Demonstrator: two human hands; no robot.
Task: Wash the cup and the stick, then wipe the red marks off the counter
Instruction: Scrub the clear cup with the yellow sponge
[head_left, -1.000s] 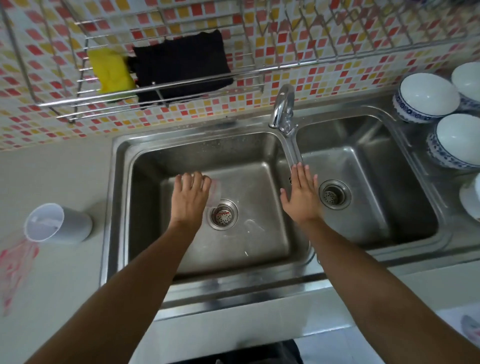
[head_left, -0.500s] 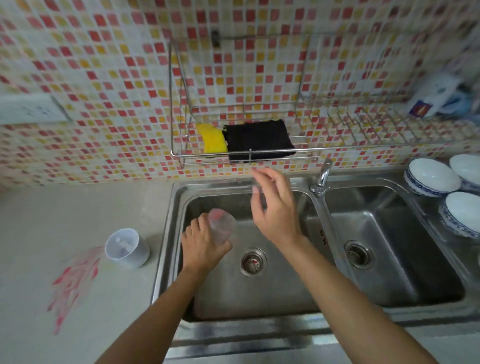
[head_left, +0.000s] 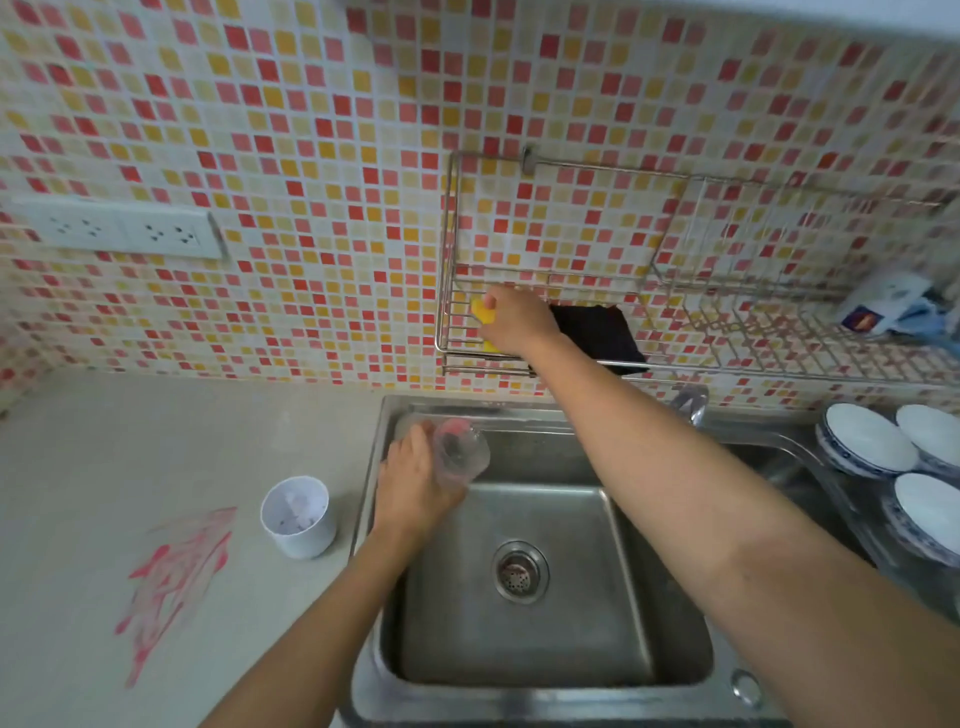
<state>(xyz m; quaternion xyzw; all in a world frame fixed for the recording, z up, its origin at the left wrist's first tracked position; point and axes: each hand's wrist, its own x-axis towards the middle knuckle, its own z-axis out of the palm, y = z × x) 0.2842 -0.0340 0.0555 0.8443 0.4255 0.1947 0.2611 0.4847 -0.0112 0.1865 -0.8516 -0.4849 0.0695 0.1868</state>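
Red marks (head_left: 171, 582) stain the counter (head_left: 130, 441), left, beside a white cup (head_left: 298, 517). Over the sink (head_left: 545, 649) your left hand (head_left: 415, 488) grips a clear plastic cup (head_left: 462, 452): probably light, thin, slippery wet; hold its body. Your right hand (head_left: 514, 322) pinches the soft yellow sponge (head_left: 480, 312) in the wire rack (head_left: 753, 338).

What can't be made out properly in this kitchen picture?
Head view:
- Yellow sponge: mostly covered by the right hand; whether the fingers have closed on it is hidden.
- White cup: contents too blurred to identify.
- Faucet: blurred, partly behind the right forearm.
- Packet on the rack: label blurred.
- Bowls: cut by the right edge.
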